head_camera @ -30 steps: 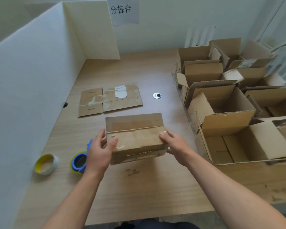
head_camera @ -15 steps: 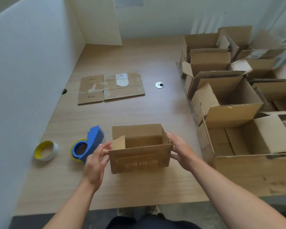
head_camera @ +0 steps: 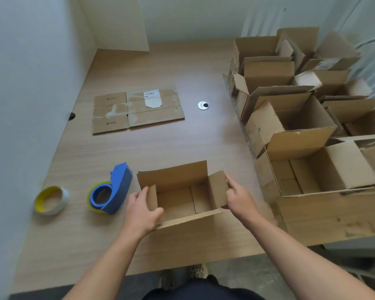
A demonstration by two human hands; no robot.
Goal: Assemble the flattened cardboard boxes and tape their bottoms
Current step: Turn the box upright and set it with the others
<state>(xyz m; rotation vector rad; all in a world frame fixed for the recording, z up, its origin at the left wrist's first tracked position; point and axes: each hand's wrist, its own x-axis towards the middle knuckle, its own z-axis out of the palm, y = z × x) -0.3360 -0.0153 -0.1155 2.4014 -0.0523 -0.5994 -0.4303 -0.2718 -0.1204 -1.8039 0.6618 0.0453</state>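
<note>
Head view: the box (head_camera: 173, 177), shown bottom-up a second ago, is now set mouth-up on the counter (head_camera: 160, 146), its end flaps gripped by the left hand (head_camera: 142, 211) and right hand (head_camera: 239, 197); bottom taping is judged finished.

You have a blue tape dispenser (head_camera: 115, 190), a yellow-edged white tape roll (head_camera: 51, 200), brown cardboard boxes (head_camera: 301, 135) and a pale woodgrain table (head_camera: 139, 148).

Both hands on the ends of the open box (head_camera: 174, 177).
The left hand (head_camera: 142, 211) pinches the box's left end flap, thumb inside, fingers outside. The right hand (head_camera: 239, 198) grips the right end flap, fingers curled on its outer face. The bare forearms (head_camera: 108, 258) reach in from the box's near side, angled toward each other.
</note>
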